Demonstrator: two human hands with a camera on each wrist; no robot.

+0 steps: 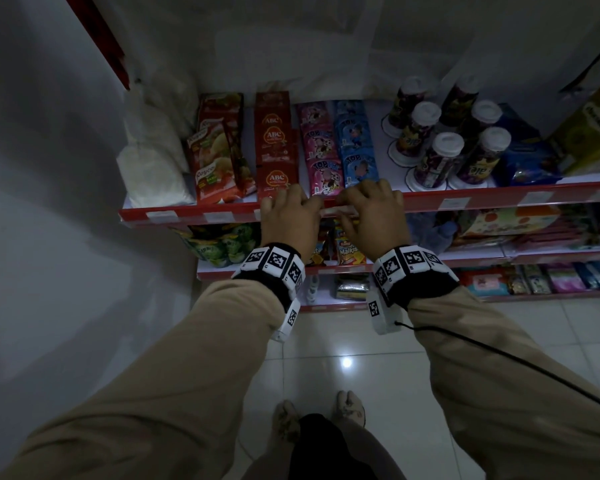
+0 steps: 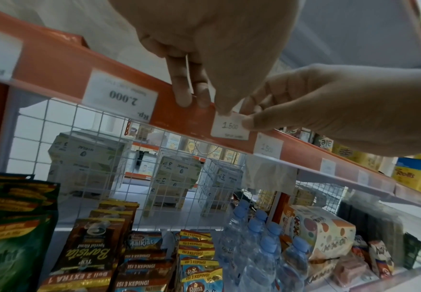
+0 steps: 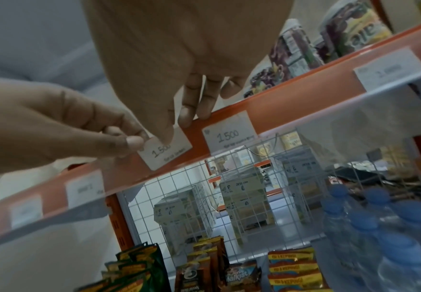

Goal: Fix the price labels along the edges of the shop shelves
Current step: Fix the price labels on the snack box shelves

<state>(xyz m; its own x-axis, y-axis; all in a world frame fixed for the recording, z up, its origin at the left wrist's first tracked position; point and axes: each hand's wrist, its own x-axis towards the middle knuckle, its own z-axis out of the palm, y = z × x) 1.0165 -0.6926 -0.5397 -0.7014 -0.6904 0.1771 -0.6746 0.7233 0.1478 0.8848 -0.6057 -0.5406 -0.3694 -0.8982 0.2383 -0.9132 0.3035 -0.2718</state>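
Observation:
A small white price label [image 2: 230, 127] reading 1.500 sits tilted on the red shelf edge strip [image 2: 54, 65], which also runs along the top shelf [image 1: 430, 202] in the head view. My left hand [image 2: 204, 106] has its fingers over the top of the strip, and its thumb and forefinger pinch the label's left corner [image 3: 152, 150]. My right hand [image 3: 177, 128] presses its thumb on the label and pinches its right edge, fingers hooked over the strip. In the head view both hands [image 1: 291, 209] [image 1: 368, 206] hide most of the label.
Other labels sit in the strip: another 1.500 [image 3: 229, 136] just to the right, a 2.000 [image 2: 122, 96] to the left. Sachets and lidded cups [image 1: 447, 150] fill the top shelf. Water bottles [image 2: 262, 247] and a wire grid [image 2: 92, 138] lie below. A wall [image 1: 49, 202] stands on the left.

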